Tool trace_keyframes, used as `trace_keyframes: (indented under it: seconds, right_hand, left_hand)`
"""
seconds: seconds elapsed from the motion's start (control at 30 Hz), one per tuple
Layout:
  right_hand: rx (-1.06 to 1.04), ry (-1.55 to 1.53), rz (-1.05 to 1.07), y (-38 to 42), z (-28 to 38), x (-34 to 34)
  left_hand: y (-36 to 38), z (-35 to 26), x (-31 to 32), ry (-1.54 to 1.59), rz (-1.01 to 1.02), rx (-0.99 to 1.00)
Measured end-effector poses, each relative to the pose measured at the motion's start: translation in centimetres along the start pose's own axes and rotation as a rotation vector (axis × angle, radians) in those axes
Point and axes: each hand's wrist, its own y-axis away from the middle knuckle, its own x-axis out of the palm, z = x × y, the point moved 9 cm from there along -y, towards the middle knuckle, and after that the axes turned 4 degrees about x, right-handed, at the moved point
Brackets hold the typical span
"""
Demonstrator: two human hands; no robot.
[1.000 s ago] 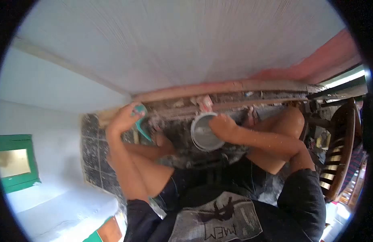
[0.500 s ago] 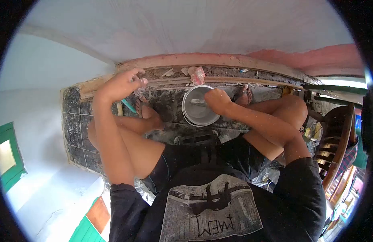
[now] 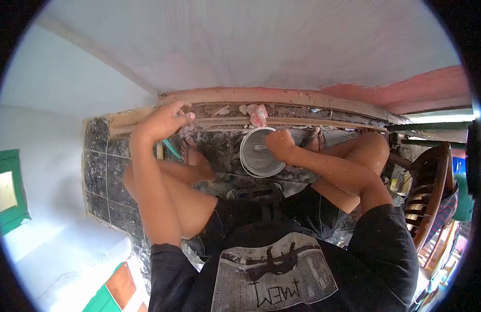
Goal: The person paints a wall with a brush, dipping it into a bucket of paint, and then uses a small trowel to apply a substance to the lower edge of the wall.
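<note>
A white bucket [image 3: 263,169] stands on the dark tiled floor between my feet. My right hand [image 3: 280,145] is closed at the bucket's right rim. A pale piece shows inside the bucket beside this hand, and I cannot make out whether the fingers hold it. My left hand [image 3: 170,122] is raised at the left, above my foot, with its fingers bent and its thumb apart; nothing shows between them. Near it on the floor lies a thin teal object [image 3: 172,148].
A crumpled pink-and-white packet [image 3: 258,115] lies on the ledge behind the bucket. Beyond the ledge rises a pale wall [image 3: 261,47] with a pink lower part. At the right stands a wooden chair [image 3: 430,195]. A green-framed opening [image 3: 21,195] is at the far left.
The view has tilted, so the bucket, ledge and floor appear lower. My left hand stays raised with fingers bent, and my right hand remains closed at the bucket.
</note>
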Motion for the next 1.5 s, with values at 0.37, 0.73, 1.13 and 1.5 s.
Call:
trace_keyframes:
  seconds: [0.37,0.73,1.13,1.5]
  right_hand:
    - [-0.259,-0.645,0.569,5.1,-5.7,3.0]
    - [0.076,-1.497,0.975,15.1,-5.3,10.5]
    - [0.192,-1.431,0.798,12.6,-4.4,15.1]
    - [-0.005,-0.648,0.149,10.9,-4.8,13.0]
  left_hand:
    - [-0.1,1.1,1.1,0.003,0.05,0.05]
    - [1.0,-1.2,0.4,-0.165,0.025,0.11]
    - [1.1,-2.4,1.7,-0.171,0.018,0.231]
    - [24.6,-29.6,10.8,1.031,0.4,1.701]
